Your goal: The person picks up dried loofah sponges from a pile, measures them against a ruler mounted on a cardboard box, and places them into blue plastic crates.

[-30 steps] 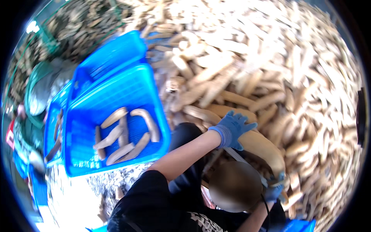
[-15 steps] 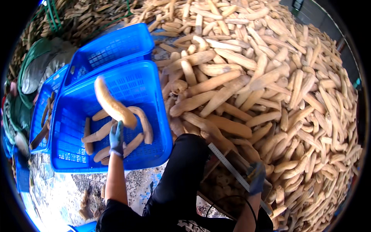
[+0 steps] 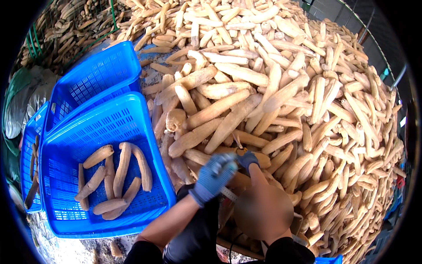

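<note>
Beside the great heap of pale roots, the front blue crate has gained what looks like the long root the left hand was just carrying, so that piece seems placed; the smaller crate at far left holds darker pieces. The left hand has swung back to the heap, its grip too blurred to tell, near the right hand, which seems closed around a small yellow thing.

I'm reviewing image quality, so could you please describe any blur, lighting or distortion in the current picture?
Head view: the left hand looks blurred; a round smudge hides part of the right forearm; the tan pile is bright and fairly sharp; the upper-right wall is dim; black rounded margins frame the fisheye image.
</note>
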Demonstrator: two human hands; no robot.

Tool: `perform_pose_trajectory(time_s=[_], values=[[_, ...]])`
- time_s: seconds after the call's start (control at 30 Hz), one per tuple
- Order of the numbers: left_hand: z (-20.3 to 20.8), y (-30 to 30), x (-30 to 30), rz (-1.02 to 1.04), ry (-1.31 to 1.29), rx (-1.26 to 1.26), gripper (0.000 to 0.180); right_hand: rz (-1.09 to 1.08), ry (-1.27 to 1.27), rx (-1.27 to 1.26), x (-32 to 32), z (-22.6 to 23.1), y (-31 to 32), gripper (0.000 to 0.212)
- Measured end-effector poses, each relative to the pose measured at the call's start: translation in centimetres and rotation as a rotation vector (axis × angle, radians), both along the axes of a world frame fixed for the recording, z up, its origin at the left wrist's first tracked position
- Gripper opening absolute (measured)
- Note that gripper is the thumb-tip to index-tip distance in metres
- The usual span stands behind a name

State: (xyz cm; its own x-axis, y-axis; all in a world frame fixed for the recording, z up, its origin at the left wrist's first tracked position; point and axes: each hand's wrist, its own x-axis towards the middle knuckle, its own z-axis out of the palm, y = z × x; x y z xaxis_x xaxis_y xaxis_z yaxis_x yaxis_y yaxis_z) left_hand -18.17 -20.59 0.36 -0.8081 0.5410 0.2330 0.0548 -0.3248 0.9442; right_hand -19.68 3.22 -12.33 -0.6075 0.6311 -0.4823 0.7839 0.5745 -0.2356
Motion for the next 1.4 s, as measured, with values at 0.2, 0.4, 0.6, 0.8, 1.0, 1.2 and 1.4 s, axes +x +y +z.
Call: perform_pose_trajectory(time_s=[0.2,0.4,0.6,0.8,1.0,1.2,1.4], values=[[0.0,0.4,-1.2,-0.136,0.027,-0.346,0.032,-0.058,0.224,-0.115,-1.5,-3.8,1.6,0.084],[-5.4,0.0,-5.2,0.427,0.193,-0.258,0.037,0.011,0.647,-0.188,4.4,-5.4,3.4,0.042],[-17.3,1.6,-7.4,-0.72,-1.278,0.776,0.063,-0.092,0.889,-0.713,10.3,-7.8,3.0,0.019],[-4.0,-1.6,-3.4,-0.09,-0.059,-0.229,0.077,-0.263,0.68,-0.683,13.6,3.6,-4.8,0.029],[0.0,-14.6,-6.9,0.493,-0.227,0.26,0.058,0.028,0.685,-0.768,8.9,7.7,-11.7,0.029],[11.5,-35.0,-17.1,1.127,0.01,0.554,0.064,0.175,0.635,-0.777,6.8,8.4,-15.5,0.03],[14.6,-29.3,-17.7,1.107,0.534,0.156,0.031,0.114,0.61,-0.762,6.5,7.7,-15.5,0.031]])
